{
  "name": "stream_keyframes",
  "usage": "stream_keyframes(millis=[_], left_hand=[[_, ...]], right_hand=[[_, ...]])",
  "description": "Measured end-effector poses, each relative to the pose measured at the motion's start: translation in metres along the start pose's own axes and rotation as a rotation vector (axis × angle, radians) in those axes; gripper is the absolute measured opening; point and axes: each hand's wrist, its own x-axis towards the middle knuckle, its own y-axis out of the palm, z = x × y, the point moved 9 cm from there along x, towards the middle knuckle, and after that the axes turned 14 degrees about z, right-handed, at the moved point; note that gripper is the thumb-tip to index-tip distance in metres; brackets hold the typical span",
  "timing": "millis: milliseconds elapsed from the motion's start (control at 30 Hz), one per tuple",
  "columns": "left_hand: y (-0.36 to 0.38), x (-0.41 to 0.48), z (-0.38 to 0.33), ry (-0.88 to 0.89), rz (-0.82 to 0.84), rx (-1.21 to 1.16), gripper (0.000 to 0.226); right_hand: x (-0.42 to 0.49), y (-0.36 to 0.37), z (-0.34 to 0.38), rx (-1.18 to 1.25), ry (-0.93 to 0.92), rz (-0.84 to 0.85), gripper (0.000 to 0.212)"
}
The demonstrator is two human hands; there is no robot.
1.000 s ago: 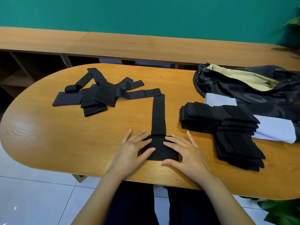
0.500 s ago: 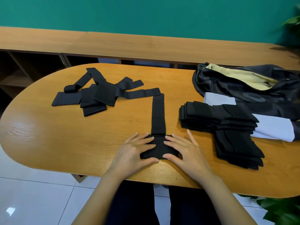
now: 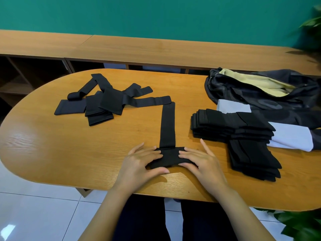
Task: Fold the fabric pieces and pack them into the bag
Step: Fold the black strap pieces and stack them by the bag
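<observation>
Your oval wooden table (image 3: 52, 153) carries the dark bag (image 3: 243, 94) at far right, mouth open on a yellow lining. The folded stack (image 3: 225, 126) sits against its front. The loose pieces (image 3: 107, 105) lie heaped at far left. Between them one black strip (image 3: 167, 126) runs towards you. Your left hand (image 3: 139, 164) and right hand (image 3: 203, 164) press its folded near end with flat, nearly straight fingers, thumbs at its near edge.
</observation>
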Motion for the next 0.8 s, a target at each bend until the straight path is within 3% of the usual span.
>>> stream_keyframes(millis=[467, 600, 800], left_hand=[[-0.017, -0.014, -0.002, 0.01, -0.185, -0.068, 0.033], [-0.026, -0.02, 0.0, -0.075, -0.277, -0.186, 0.041], [-0.032, -0.023, 0.002, -0.22, -0.339, -0.367, 0.027]], right_hand=[[0.0, -0.015, -0.005, 0.132, 0.109, -0.033, 0.046], [-0.002, -0.014, -0.007, 0.248, 0.192, -0.001, 0.059], [0.002, -0.02, -0.008, 0.333, 0.185, -0.092, 0.047]])
